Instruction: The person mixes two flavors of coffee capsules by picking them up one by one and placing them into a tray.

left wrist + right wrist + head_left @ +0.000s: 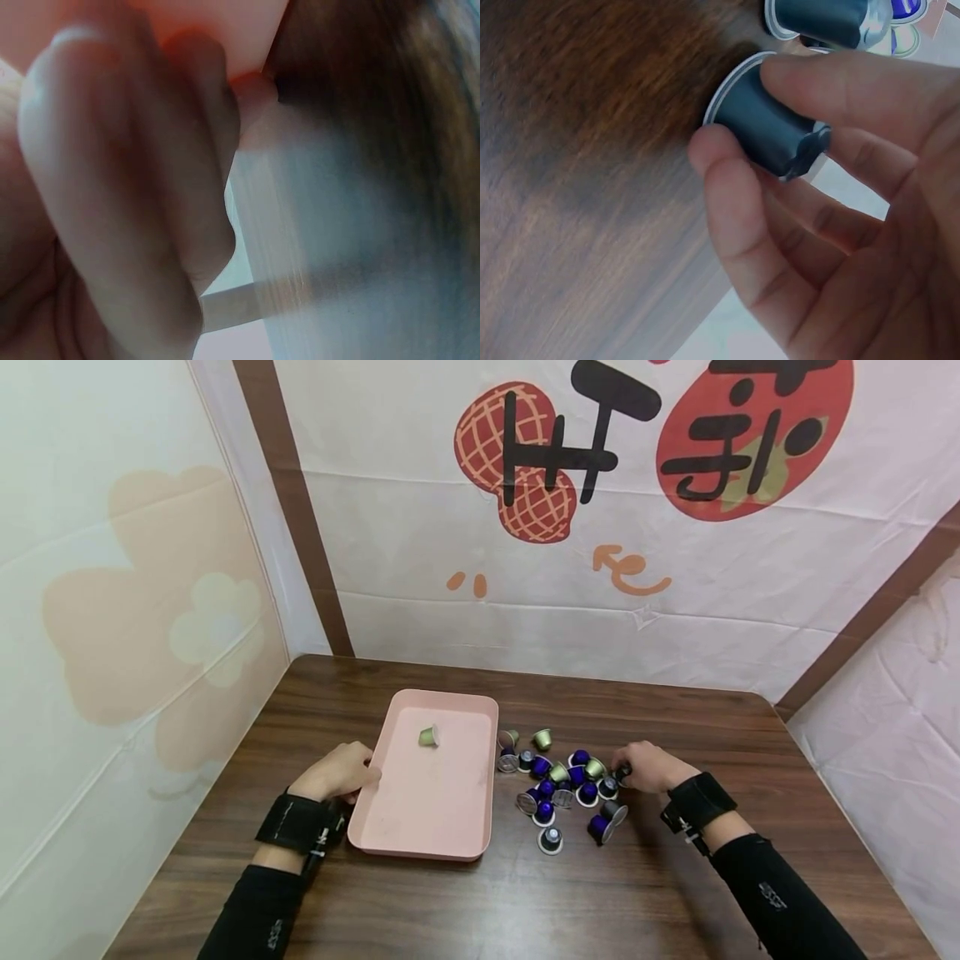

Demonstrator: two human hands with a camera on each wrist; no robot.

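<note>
While a dark grey capsule [769, 127] is pinched between thumb and fingers of the right hand [651, 767] beside the pile [564, 781], the pink tray [420, 842], gripped by the left hand [337, 772], holds one green capsule [428, 736]; most remain unsorted

A: Dark grey capsule [769, 127]: pose?
B: Pinched between thumb and fingers of the right hand [649, 766], lying on its side, silver rim at 10 o'clock, crimped base toward the palm. It sits at the 3 o'clock edge of the capsule pile.

A: Pink tray [390, 828]?
B: Rectangular, flat on the table, at 9 o'clock of the pile. The left hand [337, 772] grips its 9 o'clock rim. One green capsule [428, 736] lies inside, tipped over, near the 12 o'clock end.
</note>
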